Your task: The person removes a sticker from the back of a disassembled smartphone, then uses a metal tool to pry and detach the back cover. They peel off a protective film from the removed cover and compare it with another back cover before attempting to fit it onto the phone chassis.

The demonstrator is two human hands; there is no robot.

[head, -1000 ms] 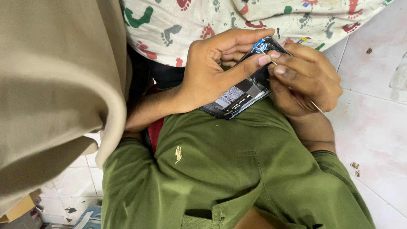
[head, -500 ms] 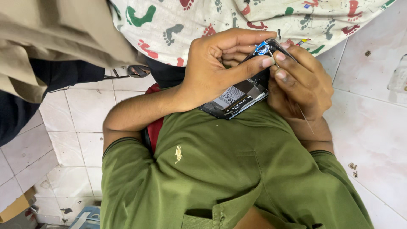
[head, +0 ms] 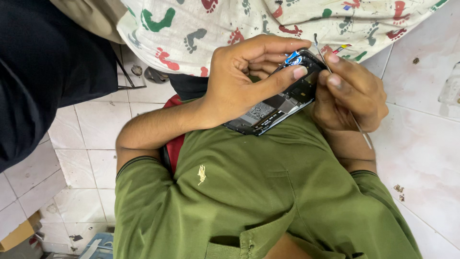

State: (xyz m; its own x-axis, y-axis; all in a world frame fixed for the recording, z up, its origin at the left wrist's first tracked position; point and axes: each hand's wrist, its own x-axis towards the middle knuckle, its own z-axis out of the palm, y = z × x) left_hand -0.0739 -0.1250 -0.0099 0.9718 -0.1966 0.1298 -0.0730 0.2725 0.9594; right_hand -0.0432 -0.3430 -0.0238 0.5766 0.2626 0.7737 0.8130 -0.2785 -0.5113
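An opened black phone with its back cover off lies across my lap, its inner parts and a white label showing. My left hand grips it from above, with the fingers curled over its upper end beside a small blue part. My right hand holds a thin metal tool like tweezers, pinched between thumb and fingers. The tool's tip sticks up at the phone's top corner. Both hands touch the phone's upper end.
I wear an olive green shirt. A cloth with coloured footprints lies beyond my hands. Another person's dark sleeve hangs at the left. White floor tiles surround me, and a cardboard piece sits bottom left.
The beige garment of the person at the left has swung away, and a dark sleeve shows now. My hands stay on the phone, and the tool's tip has shifted slightly at the top corner.
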